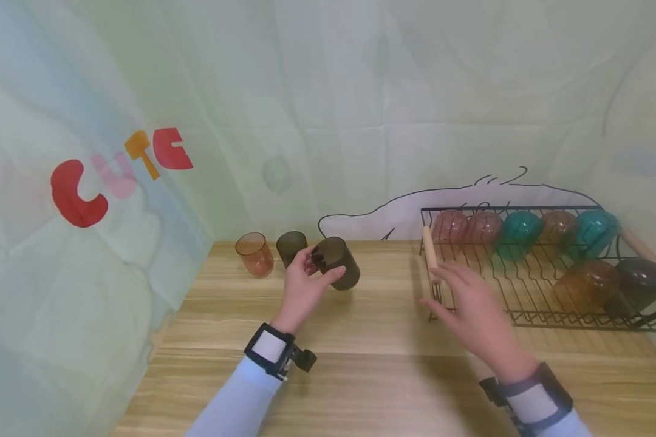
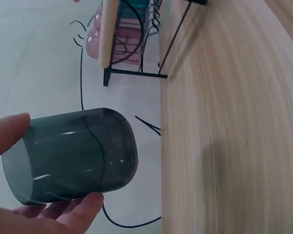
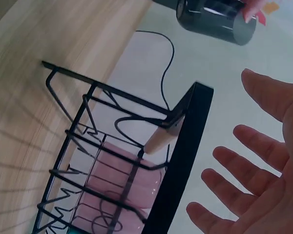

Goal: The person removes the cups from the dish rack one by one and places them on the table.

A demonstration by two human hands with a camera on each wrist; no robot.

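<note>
A dark smoky glass cup (image 1: 336, 264) is gripped between the thumb and fingers of my left hand (image 1: 300, 288), tilted and held above the table. In the left wrist view the same cup (image 2: 78, 156) has its mouth toward my palm and its rounded base pointing away. My right hand (image 1: 472, 315) hovers beside the left end of a black wire dish rack (image 1: 516, 318), near its wooden handle (image 1: 430, 246). In the right wrist view the fingers of that hand (image 3: 259, 165) are spread, with nothing between them.
An orange-pink cup (image 1: 255, 255) and another dark cup (image 1: 291, 246) stand upright on the wooden table (image 1: 355, 376) at left. Upside-down cups sit in the rack: pink (image 1: 449, 227), teal (image 1: 519, 233), amber (image 1: 587, 282) and dark (image 1: 642, 279). A printed cloth hangs behind.
</note>
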